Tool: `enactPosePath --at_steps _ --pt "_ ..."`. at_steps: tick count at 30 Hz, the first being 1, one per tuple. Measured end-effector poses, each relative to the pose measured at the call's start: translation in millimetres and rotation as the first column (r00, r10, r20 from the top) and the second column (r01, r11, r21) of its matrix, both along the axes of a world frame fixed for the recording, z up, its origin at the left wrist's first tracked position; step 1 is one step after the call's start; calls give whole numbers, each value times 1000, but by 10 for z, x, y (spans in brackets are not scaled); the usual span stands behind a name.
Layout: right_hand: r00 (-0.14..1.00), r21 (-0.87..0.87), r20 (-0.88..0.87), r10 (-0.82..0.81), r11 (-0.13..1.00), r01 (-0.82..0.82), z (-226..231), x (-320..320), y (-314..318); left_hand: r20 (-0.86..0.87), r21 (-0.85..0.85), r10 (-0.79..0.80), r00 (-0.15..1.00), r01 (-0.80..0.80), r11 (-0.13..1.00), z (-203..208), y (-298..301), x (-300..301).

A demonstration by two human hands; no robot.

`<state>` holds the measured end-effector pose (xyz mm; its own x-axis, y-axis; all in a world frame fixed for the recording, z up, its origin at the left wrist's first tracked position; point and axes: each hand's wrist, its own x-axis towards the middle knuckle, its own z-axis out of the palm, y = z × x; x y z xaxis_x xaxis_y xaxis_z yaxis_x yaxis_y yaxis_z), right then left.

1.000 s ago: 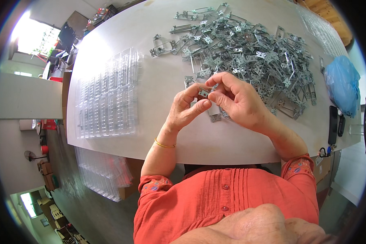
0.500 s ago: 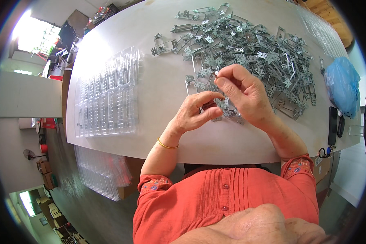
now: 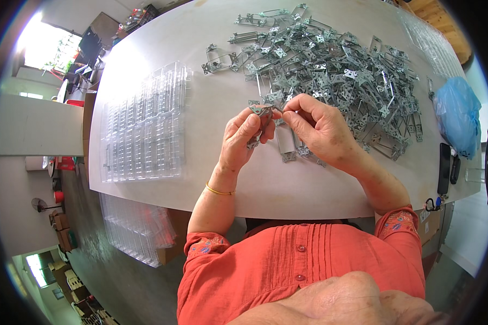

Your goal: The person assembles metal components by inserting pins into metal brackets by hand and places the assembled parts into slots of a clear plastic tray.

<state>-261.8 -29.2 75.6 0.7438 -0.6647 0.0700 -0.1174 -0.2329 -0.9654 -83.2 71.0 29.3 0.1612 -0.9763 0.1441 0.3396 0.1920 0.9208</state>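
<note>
The person at the desk (image 3: 309, 201) has a small grey metal bracket (image 3: 262, 111) up between both hands, raised over the near side of the work surface. The left hand (image 3: 239, 136) has its grip closed on that bracket, thumb on the near side, fingers curled behind it, with part of the metal showing below the thumb. The right hand (image 3: 322, 125) is at the bracket's right end, thumb and forefinger close to each other; from here I can't tell whether that grip is clamped on the metal or on some tiny piece.

Just beyond the hands spreads a tangled heap of similar brackets (image 3: 331, 70), a few lying near its edge. Over to the left is a clear ribbed plastic tray (image 3: 146, 127), and on the right sit a blue plastic bag (image 3: 458, 116) and a black phone-shaped object (image 3: 444, 165). Below the desk's right edge stands a cardboard box (image 3: 430, 230) with a pale label, its print too small to make out. A yellow bangle (image 3: 220, 192) circles the left wrist.
</note>
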Motion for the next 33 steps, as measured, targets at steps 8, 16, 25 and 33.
enactPosePath --at_steps 8,16,25,33 --pt "1000 17 -8 11 1000 -11 23 -11 -3 269 -12 4 963 -1 1000 40 14 -13" --pt "981 460 67 181 867 -192 30 -21 -144 289 84 -75 954 52 995 44 48 -58" --pt "993 -58 -120 -6 998 -1 35 -12 -123 454 112 -301 839 282 953 117 42 0" --pt "999 104 17 42 994 -44 15 -37 -72 60 75 23 998 -27 997 12 -3 -12"
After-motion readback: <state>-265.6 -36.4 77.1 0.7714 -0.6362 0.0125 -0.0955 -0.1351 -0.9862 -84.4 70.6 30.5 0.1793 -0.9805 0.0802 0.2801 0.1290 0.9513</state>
